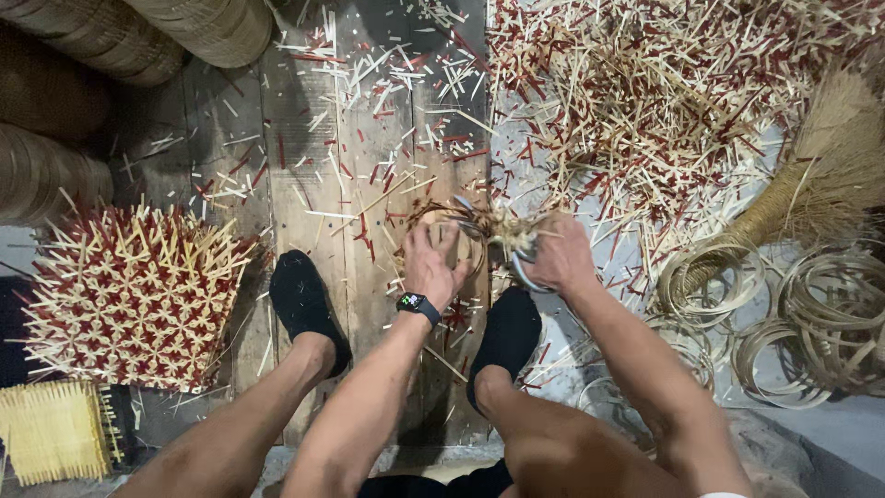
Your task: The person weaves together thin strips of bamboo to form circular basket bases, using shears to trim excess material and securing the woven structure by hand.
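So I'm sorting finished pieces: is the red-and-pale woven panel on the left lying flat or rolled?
Flat: the woven panel lies spread on the floor, strip ends sticking out all round.

Woven panel lies left on the plank floor; a smaller mat sits nearer, below it. Stacked baskets far left. Pile of offcuts far right. Broom and coiled hoops right. Both hands meet at centre, between the feet.
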